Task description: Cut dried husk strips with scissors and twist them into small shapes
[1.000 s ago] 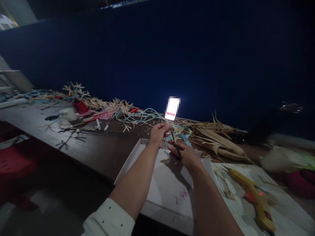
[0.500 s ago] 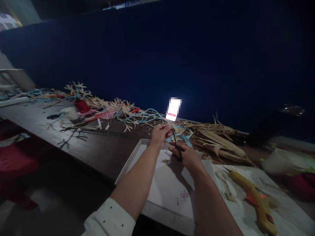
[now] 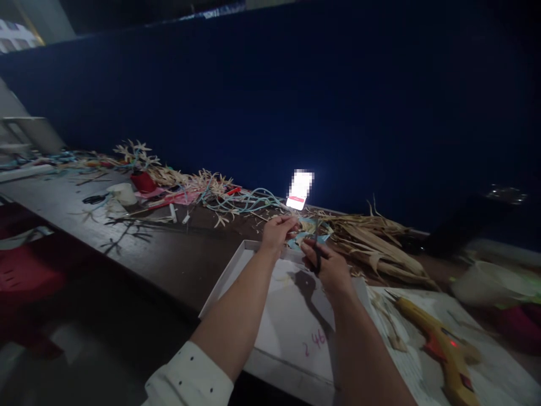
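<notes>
My left hand (image 3: 278,232) is pinched closed above the far edge of a shallow white cardboard box (image 3: 270,352). What its fingertips hold is too small and dim to make out. Dark scissors (image 3: 318,260) are gripped in my right hand (image 3: 335,272), their blades pointing up and away, a short gap to the right of my left fingers. Pink handwritten numbers mark the box, and a small pale scrap (image 3: 286,278) lies in it. Just beyond my hands are dried husk strips (image 3: 380,242) and light blue scraps (image 3: 323,230).
A lit phone (image 3: 300,189) leans at the back by the dark blue partition (image 3: 253,101). On the right, a yellow glue gun (image 3: 448,349) rests on paper near a whitish cup (image 3: 486,279). Leftward lie blue cords (image 3: 262,197), a red spool (image 3: 143,181) and another pair of scissors (image 3: 95,199).
My right hand has shifted a little to the right with the scissors, so their blades now stand apart from my left fingers. My left hand stays pinched in nearly the same place.
</notes>
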### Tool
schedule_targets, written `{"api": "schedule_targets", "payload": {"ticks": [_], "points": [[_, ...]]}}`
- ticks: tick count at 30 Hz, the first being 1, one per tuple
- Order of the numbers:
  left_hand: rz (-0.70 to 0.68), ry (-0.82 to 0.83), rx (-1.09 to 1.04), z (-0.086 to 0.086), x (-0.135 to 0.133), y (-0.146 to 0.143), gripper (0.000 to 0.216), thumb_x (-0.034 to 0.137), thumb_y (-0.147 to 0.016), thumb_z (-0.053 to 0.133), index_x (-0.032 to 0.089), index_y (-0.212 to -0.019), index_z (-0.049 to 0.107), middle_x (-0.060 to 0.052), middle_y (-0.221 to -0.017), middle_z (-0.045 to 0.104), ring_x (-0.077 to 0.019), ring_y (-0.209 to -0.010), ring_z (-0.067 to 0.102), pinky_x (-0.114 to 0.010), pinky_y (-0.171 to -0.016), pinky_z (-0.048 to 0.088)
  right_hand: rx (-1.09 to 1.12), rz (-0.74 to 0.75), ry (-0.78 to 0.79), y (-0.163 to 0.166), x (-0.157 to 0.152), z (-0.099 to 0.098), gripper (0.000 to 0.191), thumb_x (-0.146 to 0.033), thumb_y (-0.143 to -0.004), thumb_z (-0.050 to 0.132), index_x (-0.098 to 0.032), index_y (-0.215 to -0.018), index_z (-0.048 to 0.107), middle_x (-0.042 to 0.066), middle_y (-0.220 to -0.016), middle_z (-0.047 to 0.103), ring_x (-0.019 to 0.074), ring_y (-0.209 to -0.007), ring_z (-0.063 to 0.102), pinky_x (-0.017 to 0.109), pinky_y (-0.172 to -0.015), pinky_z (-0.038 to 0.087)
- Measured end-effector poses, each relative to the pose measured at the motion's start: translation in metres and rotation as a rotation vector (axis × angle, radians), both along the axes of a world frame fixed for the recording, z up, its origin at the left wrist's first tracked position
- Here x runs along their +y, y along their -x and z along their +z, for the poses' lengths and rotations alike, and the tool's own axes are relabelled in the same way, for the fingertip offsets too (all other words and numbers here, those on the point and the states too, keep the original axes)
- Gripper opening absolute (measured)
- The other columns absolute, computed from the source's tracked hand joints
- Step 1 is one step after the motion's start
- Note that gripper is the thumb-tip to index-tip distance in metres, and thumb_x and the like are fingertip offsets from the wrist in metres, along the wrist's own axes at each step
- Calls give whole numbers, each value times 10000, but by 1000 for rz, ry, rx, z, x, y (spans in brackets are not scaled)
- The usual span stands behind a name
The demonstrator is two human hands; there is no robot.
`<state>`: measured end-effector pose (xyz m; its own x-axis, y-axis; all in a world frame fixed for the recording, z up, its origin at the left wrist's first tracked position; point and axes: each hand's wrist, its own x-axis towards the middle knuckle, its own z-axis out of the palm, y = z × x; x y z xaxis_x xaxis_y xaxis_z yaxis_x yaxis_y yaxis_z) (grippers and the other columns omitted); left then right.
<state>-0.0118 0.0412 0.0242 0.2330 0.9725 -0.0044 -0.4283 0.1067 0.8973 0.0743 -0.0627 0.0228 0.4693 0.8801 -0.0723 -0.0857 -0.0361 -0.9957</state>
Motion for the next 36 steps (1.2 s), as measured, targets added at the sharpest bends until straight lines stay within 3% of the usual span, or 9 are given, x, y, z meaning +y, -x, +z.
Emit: {"api": "schedule_targets", "payload": {"ticks": [9, 13, 19, 25, 29, 36], "points": [[-59, -85, 106, 2, -2, 2, 219, 311, -632, 688, 135, -758, 655, -37, -706, 646, -91, -601, 564, -185, -506, 433, 84, -101, -101, -10, 6, -8, 531, -391, -555, 776, -170, -1028, 676, 5, -668, 623, 119, -548, 539, 220, -482, 401], [-144, -151, 231, 3, -6, 1, 170, 287, -639, 662, 140, -717, 631, -12, -635, 597, -85, -556, 533, -175, -466, 419, 105, -200, -246, -17, 8, -10, 613, -353, -585, 761, -199, -1158, 607, 16, -807, 648, 120, -605, 559, 231, -535, 429], [-315, -263, 392, 6, -18, 0, 116, 238, -635, 633, 147, -704, 613, -15, -628, 592, -99, -548, 540, -182, -447, 427, 106, -193, -310, -21, 10, -10, 616, -329, -600, 740, -235, -1188, 585, 6, -889, 635, 81, -573, 507, 213, -524, 402], [-449, -301, 445, 4, -24, -1, 93, 222, -643, 610, 145, -696, 612, -24, -622, 606, -91, -512, 535, -186, -449, 426, 126, -165, -335, -22, 12, -10, 609, -293, -583, 743, -183, -1164, 594, -10, -741, 599, 64, -498, 425, 211, -491, 359], [-489, -295, 441, 2, -23, 0, 120, 251, -648, 629, 147, -705, 614, -14, -594, 589, -82, -488, 527, -182, -442, 422, 94, -194, -331, -22, 12, -10, 596, -323, -586, 744, -174, -1143, 593, -8, -734, 598, 81, -525, 457, 217, -502, 361], [-605, -262, 368, 4, -20, 4, 236, 332, -633, 690, 131, -741, 632, -34, -663, 613, -71, -490, 527, -206, -491, 448, 231, -223, -321, -19, 8, -4, 546, -297, -574, 761, -193, -1087, 607, -55, -613, 517, 62, -483, 425, 187, -459, 321]]}}
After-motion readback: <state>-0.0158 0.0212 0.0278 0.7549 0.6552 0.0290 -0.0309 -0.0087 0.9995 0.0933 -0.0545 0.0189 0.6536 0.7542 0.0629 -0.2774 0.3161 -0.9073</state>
